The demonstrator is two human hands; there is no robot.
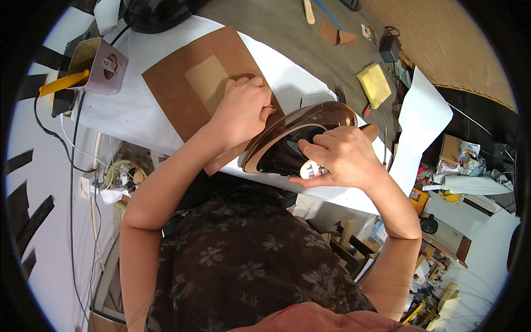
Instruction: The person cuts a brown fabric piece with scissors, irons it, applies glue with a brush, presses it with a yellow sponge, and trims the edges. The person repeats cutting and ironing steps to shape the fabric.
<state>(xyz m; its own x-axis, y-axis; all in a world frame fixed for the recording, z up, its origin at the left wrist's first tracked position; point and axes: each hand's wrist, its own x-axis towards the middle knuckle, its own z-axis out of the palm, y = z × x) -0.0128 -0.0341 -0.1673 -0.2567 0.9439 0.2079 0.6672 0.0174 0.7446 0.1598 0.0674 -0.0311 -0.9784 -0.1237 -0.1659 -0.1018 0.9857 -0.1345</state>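
Observation:
My left hand is closed over a flat brown sheet, its fingers curled. A small thin tip shows by the thumb; what it belongs to is hidden. A paler tan rectangle lies on the sheet, partly under this hand. To the right, my right hand is closed, with a small white round-ended thing with dark marks between thumb and fingers. Under and beside that hand sits a glossy dark brown curved object with a tan band; its right part is covered by the hand. Its kind is unclear.
White paper covers part of the worktop. A pinkish bin with an orange-handled tool stands at the far left, near cables. A yellow block, a black adapter and brown scraps lie at the far right.

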